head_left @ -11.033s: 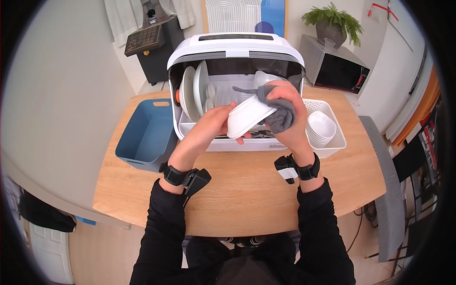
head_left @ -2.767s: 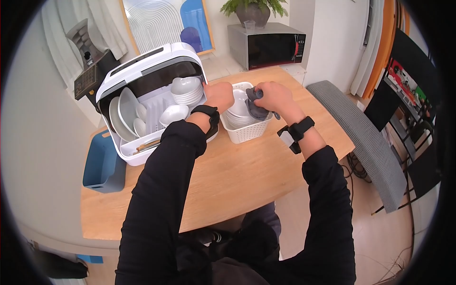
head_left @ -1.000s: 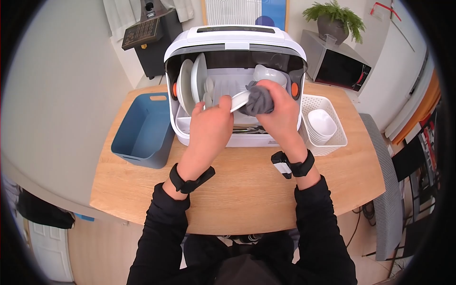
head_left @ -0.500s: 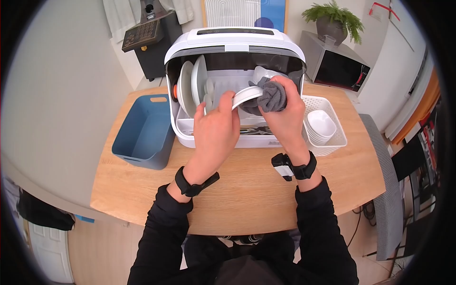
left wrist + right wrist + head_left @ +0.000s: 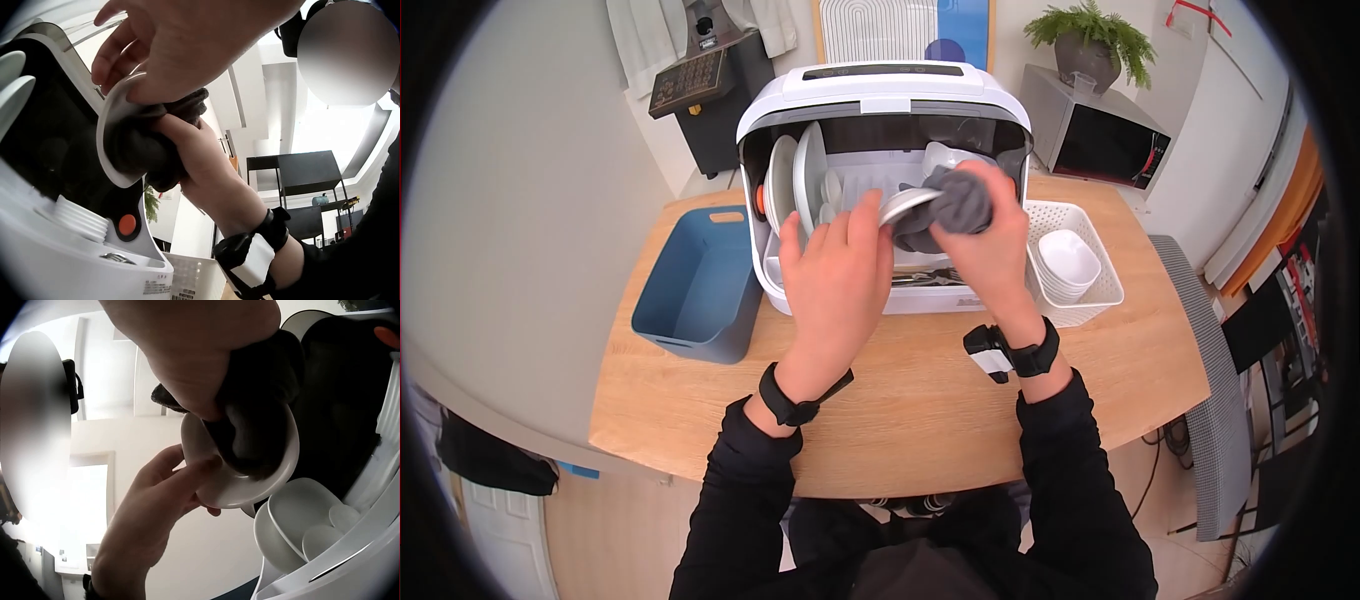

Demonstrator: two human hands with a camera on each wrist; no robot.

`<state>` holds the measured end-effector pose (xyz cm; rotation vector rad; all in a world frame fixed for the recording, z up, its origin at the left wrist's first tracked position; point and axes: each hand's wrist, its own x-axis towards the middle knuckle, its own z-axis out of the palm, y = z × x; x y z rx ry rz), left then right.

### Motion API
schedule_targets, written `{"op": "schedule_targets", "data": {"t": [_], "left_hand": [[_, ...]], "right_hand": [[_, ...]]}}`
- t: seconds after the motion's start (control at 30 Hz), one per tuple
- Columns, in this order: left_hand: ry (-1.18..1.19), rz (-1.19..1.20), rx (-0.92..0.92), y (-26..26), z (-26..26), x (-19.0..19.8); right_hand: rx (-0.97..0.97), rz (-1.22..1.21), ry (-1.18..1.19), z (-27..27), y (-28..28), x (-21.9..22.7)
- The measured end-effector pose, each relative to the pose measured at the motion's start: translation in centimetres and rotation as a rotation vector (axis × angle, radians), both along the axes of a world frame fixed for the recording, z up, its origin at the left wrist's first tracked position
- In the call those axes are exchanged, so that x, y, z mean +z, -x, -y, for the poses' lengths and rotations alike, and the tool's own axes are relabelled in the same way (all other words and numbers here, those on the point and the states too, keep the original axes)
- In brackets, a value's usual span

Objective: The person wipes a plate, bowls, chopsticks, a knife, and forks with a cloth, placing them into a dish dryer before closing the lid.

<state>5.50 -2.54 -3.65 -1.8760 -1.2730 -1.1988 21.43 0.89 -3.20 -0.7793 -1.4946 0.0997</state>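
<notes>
In the head view, my left hand (image 5: pixel 835 280) holds a small white bowl (image 5: pixel 903 205) by its rim, in front of the open white dish cabinet (image 5: pixel 880 90). Its thumb reaches inside the bowl, as the right wrist view shows, with the fingers behind the outer side. My right hand (image 5: pixel 992 255) grips a bunched dark grey cloth (image 5: pixel 963 205) and presses it into the hollow of the bowl (image 5: pixel 284 481). The left wrist view shows the bowl (image 5: pixel 106 147) tipped on its side, its inside largely covered by the cloth.
White plates (image 5: pixel 808 175) stand upright at the cabinet's left, with cutlery (image 5: pixel 925 278) along its front. A blue basket (image 5: pixel 700 345) is to the left. On the right, a white basket (image 5: pixel 1100 303) holds stacked white bowls (image 5: pixel 1068 258). A microwave (image 5: pixel 1110 145) stands behind.
Both hands were over by the white basket 2.8 s ago and are back before the cabinet. Over the last second the bowl has turned, the cloth shifting about on it, and the left fingers have spread.
</notes>
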Motion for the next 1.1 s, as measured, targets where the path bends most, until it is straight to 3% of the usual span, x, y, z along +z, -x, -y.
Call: {"op": "schedule_targets", "data": {"t": [0.03,0.17,0.27,0.37,0.47,0.67,0.77,0.87,0.97,1.07,1.1], "left_hand": [[0.014,0.038,-0.037,-0.1,0.0,0.0],[0.221,0.15,-0.22,-0.2,0.4,0.0],[0.317,0.063,-0.156,-0.1,0.3,-0.6],[0.235,-0.12,-0.003,0.4,0.3,-0.7],[0.271,-0.246,0.084,0.7,1.0,-0.5],[0.015,0.069,-0.151,0.1,0.7,0.5],[0.209,0.119,-0.173,-0.5,1.0,0.2],[0.213,0.151,-0.186,-0.9,0.7,-0.7],[0.354,0.019,-0.102,-0.1,0.7,-0.3],[0.256,-0.146,0.001,0.3,0.4,-1.0],[0.269,-0.143,-0.001,0.4,0.5,-0.9]], "right_hand": [[0.06,-0.138,0.086,0.1,-0.3,0.3],[0.129,-0.247,0.173,-0.1,-0.7,0.8],[0.063,-0.028,0.073,0.5,-0.7,0.9],[-0.152,0.427,-0.209,0.8,-0.3,1.0],[-0.159,0.536,-0.299,1.0,0.7,0.6],[0.011,0.026,0.116,0.7,-0.8,1.3],[0.132,-0.186,0.216,-0.1,-1.2,1.6],[0.124,-0.168,0.26,-0.7,-1.1,0.8],[0.052,0.042,0.098,0.2,-0.6,0.8],[-0.099,0.506,-0.178,0.5,0.0,0.7],[-0.112,0.497,-0.192,0.6,0.5,0.6]]}}
